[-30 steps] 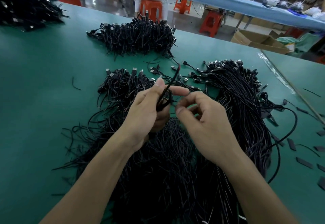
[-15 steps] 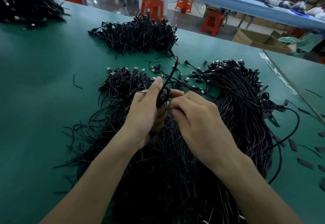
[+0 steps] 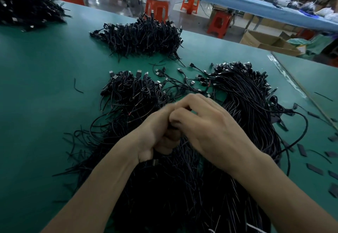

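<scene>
Two hands meet above the pile: the left hand curls round a mostly hidden black cable; the right hand's pinch cannot be told.

no text, label or number can be read anywhere. the cables and the desk show no legible marks. the boxes at the back are too blurred to read.

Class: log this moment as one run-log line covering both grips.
left grip: holds black cable, mostly hidden | right grip: curled onto same cable | underneath: cable pile on green table
</scene>
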`<move>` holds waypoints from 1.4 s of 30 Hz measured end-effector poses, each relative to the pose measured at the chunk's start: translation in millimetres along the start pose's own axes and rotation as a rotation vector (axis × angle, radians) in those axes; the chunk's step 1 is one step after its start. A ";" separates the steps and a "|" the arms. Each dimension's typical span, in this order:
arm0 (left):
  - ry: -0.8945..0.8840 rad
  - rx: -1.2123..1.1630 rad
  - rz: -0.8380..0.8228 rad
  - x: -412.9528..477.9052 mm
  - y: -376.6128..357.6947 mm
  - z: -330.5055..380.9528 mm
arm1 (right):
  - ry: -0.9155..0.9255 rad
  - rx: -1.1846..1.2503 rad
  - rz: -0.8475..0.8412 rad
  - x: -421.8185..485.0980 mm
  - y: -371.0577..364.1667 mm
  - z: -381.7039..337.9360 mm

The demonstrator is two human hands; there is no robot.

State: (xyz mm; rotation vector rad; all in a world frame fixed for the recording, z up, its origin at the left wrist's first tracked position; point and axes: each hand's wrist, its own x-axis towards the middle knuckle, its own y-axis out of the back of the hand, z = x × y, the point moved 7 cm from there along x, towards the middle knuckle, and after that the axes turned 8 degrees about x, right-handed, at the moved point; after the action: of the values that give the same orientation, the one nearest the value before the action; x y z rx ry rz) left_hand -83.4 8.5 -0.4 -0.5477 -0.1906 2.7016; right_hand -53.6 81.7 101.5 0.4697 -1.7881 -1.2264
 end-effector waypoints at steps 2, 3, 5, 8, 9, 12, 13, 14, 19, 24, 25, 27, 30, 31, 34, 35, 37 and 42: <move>-0.025 -0.037 -0.091 -0.2 -5.5 1.9 | -0.077 0.067 0.011 -3.3 -1.6 6.7; -0.040 -0.016 -0.127 -1.2 -6.7 2.7 | -0.124 0.138 0.002 -4.5 -3.0 11.6; -0.071 0.106 -0.188 -4.6 -8.3 4.2 | -0.259 0.348 -0.031 -6.3 -5.0 24.8; -0.141 0.359 -0.274 -9.4 -14.4 8.4 | -0.403 0.454 -0.128 -7.8 -8.2 39.5; -0.158 0.413 -0.293 -11.1 -16.5 8.9 | -0.416 0.430 -0.147 -7.9 -8.8 40.5; -0.179 0.486 -0.285 -10.8 -19.7 8.0 | -0.452 0.356 -0.150 -8.8 -5.5 39.9; -0.184 0.492 -0.271 -9.8 -19.8 7.9 | -0.467 0.334 -0.162 -9.3 -5.1 39.9; -0.186 0.492 -0.258 -9.0 -19.5 8.0 | -0.477 0.309 -0.181 -9.6 -5.4 39.0; -0.194 0.560 -0.175 -3.4 -17.0 4.8 | -0.389 0.176 -0.211 -5.0 -2.7 22.7; -0.224 0.628 -0.091 1.4 -11.8 4.7 | -0.231 0.002 -0.306 -1.1 -9.9 14.4; -0.231 0.608 -0.084 1.4 -11.2 5.5 | -0.214 -0.036 -0.314 -0.9 -11.6 14.6; -0.221 0.517 -0.056 0.1 -7.0 7.5 | -0.198 -0.100 -0.280 -1.8 -12.1 17.4; -0.140 0.185 -0.038 -2.3 -2.1 11.5 | -0.214 -0.133 -0.119 -1.5 -4.4 20.9; -0.116 0.055 -0.047 -3.2 -2.5 13.3 | -0.222 -0.124 -0.052 -1.3 -1.9 21.8; -0.195 -0.151 -0.048 -7.2 -4.2 25.2 | -0.281 -0.049 0.144 -2.9 5.7 27.3; -0.248 -0.162 -0.044 -8.4 -4.8 28.6 | -0.303 -0.005 0.212 -4.7 7.9 29.8; -0.337 -0.145 -0.022 -10.2 -4.6 33.4 | -0.370 0.121 0.344 -9.9 8.7 33.7; -0.568 0.244 0.318 -13.6 6.6 45.1 | -0.688 0.643 0.574 -25.6 -14.4 42.5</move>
State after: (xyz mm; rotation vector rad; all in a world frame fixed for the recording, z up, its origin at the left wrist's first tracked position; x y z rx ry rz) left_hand -92.0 -5.4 44.2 0.2968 0.0898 3.0623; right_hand -77.7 116.9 72.2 -0.1688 -2.6628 -0.3912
